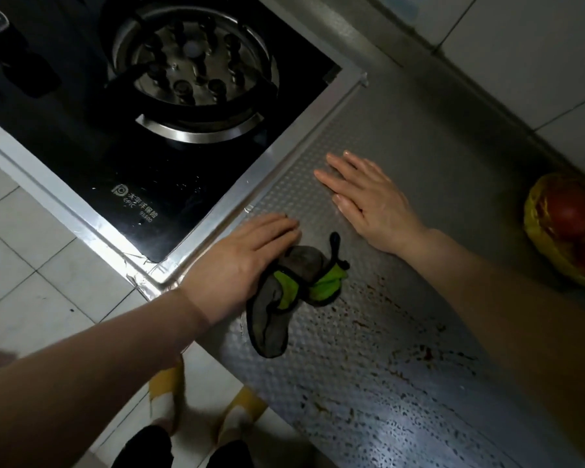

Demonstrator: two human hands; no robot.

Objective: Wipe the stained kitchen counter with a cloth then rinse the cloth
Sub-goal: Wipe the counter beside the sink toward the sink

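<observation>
I judge the wiping barely begun: brown stains (382,315) speckle the metal counter (453,130) at lower right. At centre frame my left hand (247,255) presses the grey-and-green cloth (294,288), fingers nearly straight. My right hand (368,197) lies flat, fingers extended. Rinsing remains. A stove (190,79) fills the upper left. A bag of red fruit (568,231) crowds the right edge.

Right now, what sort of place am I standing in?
Most likely a home kitchen: a gas burner, a stained metal counter beside it, and a cleaning cloth under the left hand.
</observation>
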